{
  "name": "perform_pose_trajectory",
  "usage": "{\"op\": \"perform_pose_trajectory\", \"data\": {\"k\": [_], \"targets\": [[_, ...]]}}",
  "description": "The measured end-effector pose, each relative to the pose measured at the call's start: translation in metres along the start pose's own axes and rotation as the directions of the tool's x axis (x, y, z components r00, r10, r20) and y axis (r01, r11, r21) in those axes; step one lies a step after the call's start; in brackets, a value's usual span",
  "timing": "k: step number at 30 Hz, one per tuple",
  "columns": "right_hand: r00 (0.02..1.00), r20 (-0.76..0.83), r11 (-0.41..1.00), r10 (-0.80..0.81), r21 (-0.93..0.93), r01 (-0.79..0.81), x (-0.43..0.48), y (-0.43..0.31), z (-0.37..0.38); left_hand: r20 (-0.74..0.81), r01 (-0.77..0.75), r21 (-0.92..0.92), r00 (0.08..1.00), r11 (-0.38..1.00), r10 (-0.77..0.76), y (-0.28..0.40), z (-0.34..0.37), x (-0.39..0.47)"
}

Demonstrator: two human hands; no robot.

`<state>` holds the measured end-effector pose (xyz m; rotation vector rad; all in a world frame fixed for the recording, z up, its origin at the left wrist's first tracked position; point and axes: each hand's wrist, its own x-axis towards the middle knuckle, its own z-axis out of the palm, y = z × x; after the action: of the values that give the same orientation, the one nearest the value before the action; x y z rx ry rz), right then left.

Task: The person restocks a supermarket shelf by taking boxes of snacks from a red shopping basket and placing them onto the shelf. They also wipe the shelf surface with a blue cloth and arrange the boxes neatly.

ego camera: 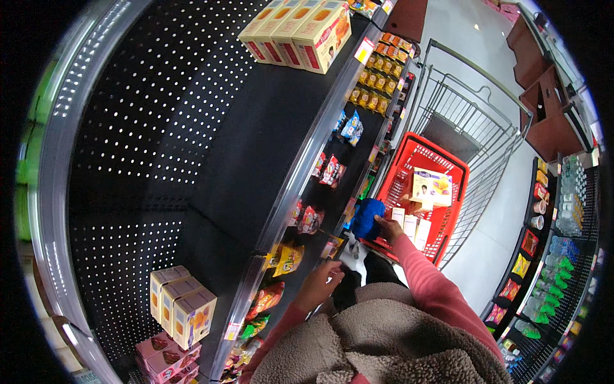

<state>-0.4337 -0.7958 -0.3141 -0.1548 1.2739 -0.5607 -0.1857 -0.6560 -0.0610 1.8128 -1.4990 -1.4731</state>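
My right hand [391, 229] grips a bundled blue cloth [368, 219] at the near left edge of a red plastic basket [459, 185]. Inside the basket lie a cream snack box [431, 187] with a purple band and several smaller-looking cream boxes [410, 225]. The basket rests on a metal shopping cart [484, 110]. My left hand [322, 285] is beside the lower shelf edge, fingers curled, with no held thing visible. Near it on the lower shelf sits a yellow snack bag [289, 259].
On the black upper shelf [249, 139] stand cream boxes with red bands [321, 38], more cream boxes [192, 312] and pink boxes [168, 357]. Snack packs [371, 86] line the lower shelf. Across the aisle, another shelf holds plastic bottles [571, 206].
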Motion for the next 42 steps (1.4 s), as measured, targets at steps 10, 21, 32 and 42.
{"op": "perform_pose_trajectory", "data": {"k": [10,21,32,42], "targets": [[0.901,0.111,0.908,-0.419,0.047,0.416,-0.098,-0.076,0.059,-0.033,-0.042,-0.100,0.999,0.994,0.039,0.004,-0.005,-0.014],[0.534,0.487,0.653,-0.692,0.105,0.750,-0.162,-0.170,0.239,-0.582,-0.280,0.400,0.658,0.873,0.478,0.095,-0.071,-0.010],[0.442,0.411,0.511,-0.797,0.070,0.857,-0.100,-0.259,0.244,-0.635,0.256,0.619,0.719,0.742,0.281,0.092,-0.121,0.024],[0.277,0.256,0.199,-0.926,-0.294,0.935,-0.030,-0.429,0.235,-0.594,0.356,0.687,0.777,0.633,0.209,0.090,-0.122,0.026]]}}
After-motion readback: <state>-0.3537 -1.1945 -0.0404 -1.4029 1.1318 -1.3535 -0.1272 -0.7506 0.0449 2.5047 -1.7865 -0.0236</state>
